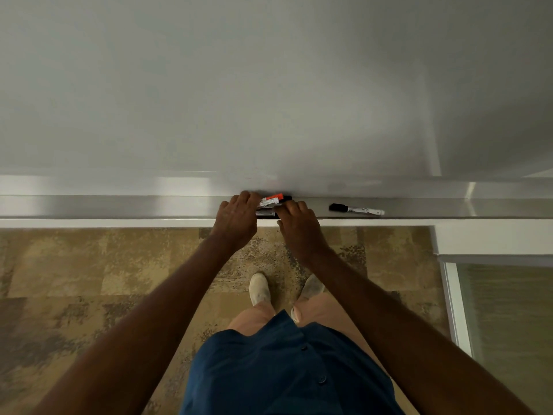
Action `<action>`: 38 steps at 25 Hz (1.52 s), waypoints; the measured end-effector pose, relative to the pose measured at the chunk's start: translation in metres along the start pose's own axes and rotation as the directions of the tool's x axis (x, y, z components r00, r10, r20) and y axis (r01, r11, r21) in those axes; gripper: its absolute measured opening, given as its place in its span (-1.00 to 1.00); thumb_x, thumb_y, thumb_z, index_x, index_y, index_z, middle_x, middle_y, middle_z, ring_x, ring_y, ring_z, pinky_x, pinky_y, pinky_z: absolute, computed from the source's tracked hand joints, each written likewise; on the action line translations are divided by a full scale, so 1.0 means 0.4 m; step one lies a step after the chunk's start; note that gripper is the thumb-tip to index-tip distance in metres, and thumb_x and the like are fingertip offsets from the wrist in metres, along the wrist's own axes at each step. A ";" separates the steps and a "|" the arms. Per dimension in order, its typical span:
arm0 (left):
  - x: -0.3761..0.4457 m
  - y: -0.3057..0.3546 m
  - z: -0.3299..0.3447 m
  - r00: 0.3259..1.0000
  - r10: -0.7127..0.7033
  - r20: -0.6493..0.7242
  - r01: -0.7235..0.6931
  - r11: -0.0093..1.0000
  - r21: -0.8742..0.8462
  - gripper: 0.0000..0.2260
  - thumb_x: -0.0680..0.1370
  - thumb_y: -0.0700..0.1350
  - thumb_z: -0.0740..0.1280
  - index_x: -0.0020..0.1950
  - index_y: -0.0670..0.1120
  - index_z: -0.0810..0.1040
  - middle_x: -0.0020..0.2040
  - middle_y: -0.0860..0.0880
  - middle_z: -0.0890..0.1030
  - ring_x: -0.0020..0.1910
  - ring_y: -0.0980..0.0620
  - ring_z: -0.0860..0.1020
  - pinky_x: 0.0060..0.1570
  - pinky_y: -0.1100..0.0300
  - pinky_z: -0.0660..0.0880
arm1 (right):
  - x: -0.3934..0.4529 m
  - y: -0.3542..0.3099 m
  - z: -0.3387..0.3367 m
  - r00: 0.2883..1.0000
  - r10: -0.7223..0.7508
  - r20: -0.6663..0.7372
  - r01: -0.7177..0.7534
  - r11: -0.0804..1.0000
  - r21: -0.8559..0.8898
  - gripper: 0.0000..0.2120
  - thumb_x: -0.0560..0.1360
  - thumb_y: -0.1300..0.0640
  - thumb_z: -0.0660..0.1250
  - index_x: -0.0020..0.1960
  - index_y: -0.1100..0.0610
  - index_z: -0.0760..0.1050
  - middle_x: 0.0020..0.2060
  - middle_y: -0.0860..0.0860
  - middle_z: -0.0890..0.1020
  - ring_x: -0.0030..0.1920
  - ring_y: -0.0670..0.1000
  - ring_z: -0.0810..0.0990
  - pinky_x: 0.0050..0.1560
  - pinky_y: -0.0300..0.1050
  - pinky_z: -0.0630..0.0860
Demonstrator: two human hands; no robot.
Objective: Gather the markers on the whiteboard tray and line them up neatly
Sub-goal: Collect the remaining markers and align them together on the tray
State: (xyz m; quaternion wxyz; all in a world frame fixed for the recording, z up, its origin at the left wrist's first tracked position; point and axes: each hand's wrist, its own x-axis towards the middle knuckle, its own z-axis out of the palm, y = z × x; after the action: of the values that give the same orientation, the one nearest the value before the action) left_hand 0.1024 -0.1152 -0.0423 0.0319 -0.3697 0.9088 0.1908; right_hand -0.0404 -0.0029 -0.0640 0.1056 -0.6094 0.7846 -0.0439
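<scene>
Blue shirt (287, 372) hangs closest, with two bare arms reaching out from it. Left hand (236, 220) has its fingers (247, 199) curled down over one end of a small bunch of markers (269, 205) on the whiteboard tray (119, 206). Right hand (300, 227) has its fingers (294, 206) bent onto the other end, so the bunch sits squeezed between both hands. One marker in the bunch has an orange cap (276, 196). A black-capped marker (356, 209) lies alone on the tray, near the right fingers but not touching. Above it all is the whiteboard (269, 85). Below is brown carpet (74, 280) and two pale shoes (260, 287)
</scene>
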 end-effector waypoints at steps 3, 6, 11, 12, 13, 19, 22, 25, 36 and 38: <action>0.004 -0.001 0.006 1.000 -0.008 0.000 0.008 1.000 0.012 -0.56 0.47 -0.35 0.30 0.34 -0.12 0.47 0.16 -0.16 0.56 0.05 -0.17 0.54 -0.03 -0.06 0.47 | 0.013 0.010 -0.006 1.000 -0.009 -0.001 0.009 1.000 -0.026 -0.70 0.54 0.20 0.38 0.27 0.10 0.53 0.14 0.08 0.60 0.13 0.15 0.54 0.04 0.03 0.52; 0.008 0.006 0.009 1.000 -0.027 -0.003 0.027 0.999 -0.018 -0.52 0.43 -0.39 0.33 0.33 -0.10 0.52 0.14 -0.16 0.56 0.05 -0.18 0.54 -0.05 -0.04 0.47 | 0.012 0.018 -0.015 1.000 0.002 0.018 -0.001 0.999 -0.037 -0.66 0.48 0.26 0.43 0.24 0.14 0.55 0.13 0.12 0.61 0.13 0.17 0.54 0.03 0.05 0.52; 0.009 0.008 0.014 0.998 -0.049 0.027 0.049 0.999 -0.021 -0.53 0.46 -0.37 0.34 0.35 -0.09 0.53 0.22 -0.15 0.54 0.09 -0.17 0.54 0.01 -0.04 0.49 | 0.000 0.061 -0.024 0.988 0.146 0.045 -0.145 0.989 -0.023 -0.69 0.49 0.17 0.45 0.22 0.11 0.58 0.19 0.08 0.57 0.19 0.13 0.50 0.11 0.01 0.49; 0.008 0.007 0.017 0.998 -0.051 0.029 0.051 0.999 -0.018 -0.54 0.47 -0.37 0.33 0.34 -0.09 0.54 0.21 -0.15 0.54 0.08 -0.16 0.55 0.00 -0.04 0.49 | -0.001 0.071 -0.027 0.988 0.148 0.048 -0.147 0.989 -0.019 -0.70 0.50 0.13 0.45 0.22 0.09 0.59 0.20 0.06 0.58 0.20 0.12 0.50 0.13 0.01 0.48; 0.006 0.007 0.020 0.998 -0.053 0.027 0.054 0.998 -0.016 -0.56 0.48 -0.38 0.32 0.33 -0.09 0.55 0.19 -0.15 0.54 0.06 -0.16 0.55 -0.01 -0.04 0.49 | -0.004 0.081 -0.034 0.988 0.147 0.048 -0.147 0.989 -0.012 -0.71 0.51 0.09 0.45 0.22 0.08 0.60 0.20 0.05 0.59 0.20 0.11 0.50 0.15 0.01 0.47; 0.007 0.014 0.023 0.998 -0.054 -0.012 0.054 0.998 -0.017 -0.61 0.51 -0.34 0.33 0.32 -0.11 0.54 0.19 -0.16 0.57 0.03 -0.18 0.57 -0.05 -0.05 0.52 | -0.072 0.170 -0.128 0.975 0.161 0.156 -0.217 0.848 0.483 -0.75 0.54 0.02 0.42 0.20 0.04 0.60 0.04 -0.02 0.66 0.02 -0.05 0.61 0.01 -0.20 0.51; 0.014 0.029 0.024 0.998 -0.053 -0.023 0.052 0.998 -0.042 -0.60 0.52 -0.32 0.33 0.35 -0.09 0.53 0.22 -0.16 0.57 0.06 -0.19 0.58 -0.03 -0.06 0.54 | -0.112 0.221 -0.193 0.931 0.346 0.119 -0.326 0.635 0.700 -0.81 0.52 0.06 0.46 0.12 0.02 0.59 -0.03 -0.13 0.65 -0.02 -0.20 0.61 -0.06 -0.37 0.50; 0.018 0.049 0.029 0.998 -0.040 -0.043 0.038 0.998 -0.056 -0.63 0.53 -0.31 0.34 0.32 -0.08 0.55 0.20 -0.15 0.60 0.05 -0.18 0.59 -0.04 -0.05 0.55 | -0.131 0.263 -0.236 0.854 0.521 -0.007 -0.345 0.576 0.741 -0.81 0.52 0.13 0.45 0.13 0.08 0.62 0.03 -0.05 0.67 0.02 -0.14 0.63 -0.02 -0.32 0.53; 0.030 0.088 0.048 0.999 -0.020 -0.047 0.020 1.000 0.004 -0.72 0.55 -0.20 0.36 0.25 -0.06 0.62 0.14 -0.14 0.65 0.06 -0.17 0.61 0.00 -0.05 0.55 | -0.096 0.274 -0.131 0.974 0.218 0.065 -0.223 0.971 0.090 -0.68 0.60 0.21 0.33 0.35 0.15 0.54 0.23 0.16 0.57 0.22 0.13 0.55 0.15 0.01 0.60; 0.033 0.091 0.051 0.999 -0.016 -0.052 0.017 1.000 0.020 -0.73 0.54 -0.21 0.37 0.23 -0.08 0.63 0.13 -0.14 0.64 0.06 -0.18 0.61 0.00 -0.06 0.56 | -0.097 0.277 -0.110 0.961 0.269 0.063 -0.275 0.954 0.121 -0.69 0.61 0.23 0.29 0.34 0.14 0.53 0.20 0.14 0.59 0.19 0.13 0.56 0.09 0.01 0.58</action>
State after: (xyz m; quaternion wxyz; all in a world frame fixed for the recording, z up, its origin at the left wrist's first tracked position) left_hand 0.0664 -0.0925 -0.0519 0.0138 -0.3818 0.9081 0.1714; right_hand -0.1457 0.0599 -0.0388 0.1674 -0.4883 0.8540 -0.0655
